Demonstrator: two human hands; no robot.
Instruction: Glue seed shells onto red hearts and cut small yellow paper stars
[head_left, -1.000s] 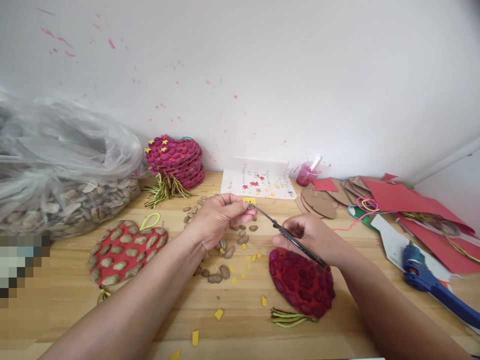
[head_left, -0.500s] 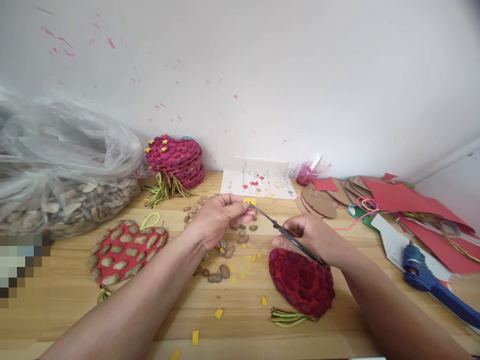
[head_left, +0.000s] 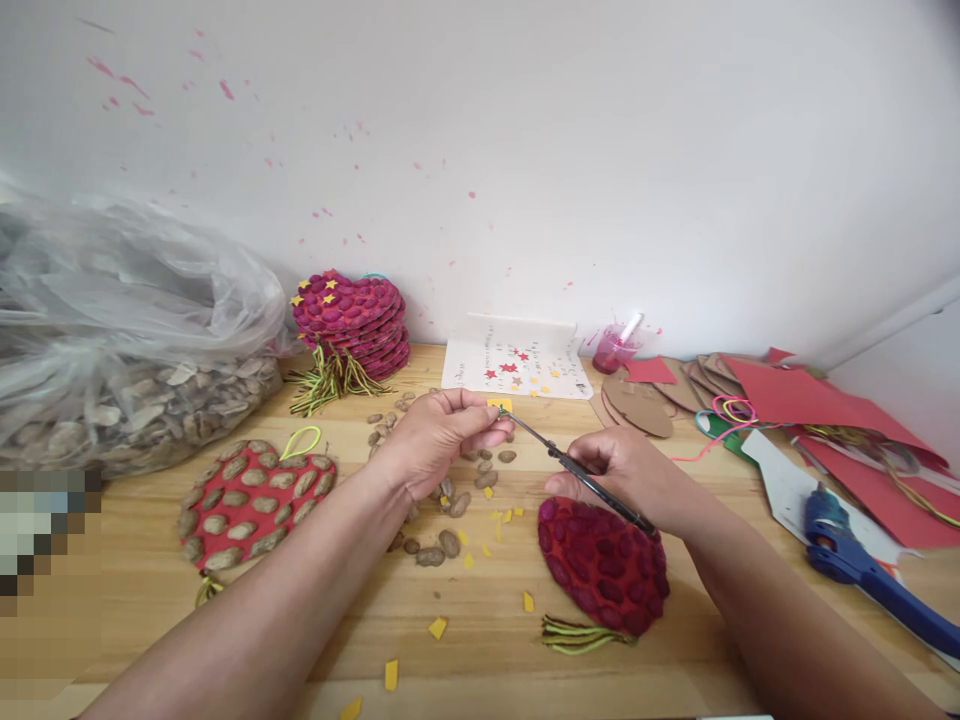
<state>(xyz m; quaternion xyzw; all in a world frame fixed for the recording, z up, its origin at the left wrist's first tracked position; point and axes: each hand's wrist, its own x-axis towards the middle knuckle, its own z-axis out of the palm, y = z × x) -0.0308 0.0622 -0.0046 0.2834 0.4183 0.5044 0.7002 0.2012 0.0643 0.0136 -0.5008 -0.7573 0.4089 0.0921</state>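
Between the fingertips of my left hand (head_left: 457, 430) is a small yellow piece of paper (head_left: 502, 404) with a bit of green on it. My right hand (head_left: 619, 465) is closed round dark scissors (head_left: 574, 470), whose tips reach the yellow piece at the left fingers. Below the right hand lies a heart-like red piece covered with purple-painted peanuts (head_left: 604, 570), its yarn tassel (head_left: 585, 634) towards me. Yellow paper scraps (head_left: 437, 628) and loose peanuts (head_left: 448, 543) are scattered under and in front of my hands.
At left are a plastic bag of shells (head_left: 135, 400), an unpainted peanut heart (head_left: 247, 500) and a stack of purple ones (head_left: 349, 320). A sheet with paper stars (head_left: 517, 360) and a pink cup (head_left: 619, 348) stand behind; red paper (head_left: 817, 395) and a blue glue gun (head_left: 877, 570) lie right.
Almost nothing differs. Both hands, the scissors and the yellow piece hold nearly the same place, with only a slight shift of the view.
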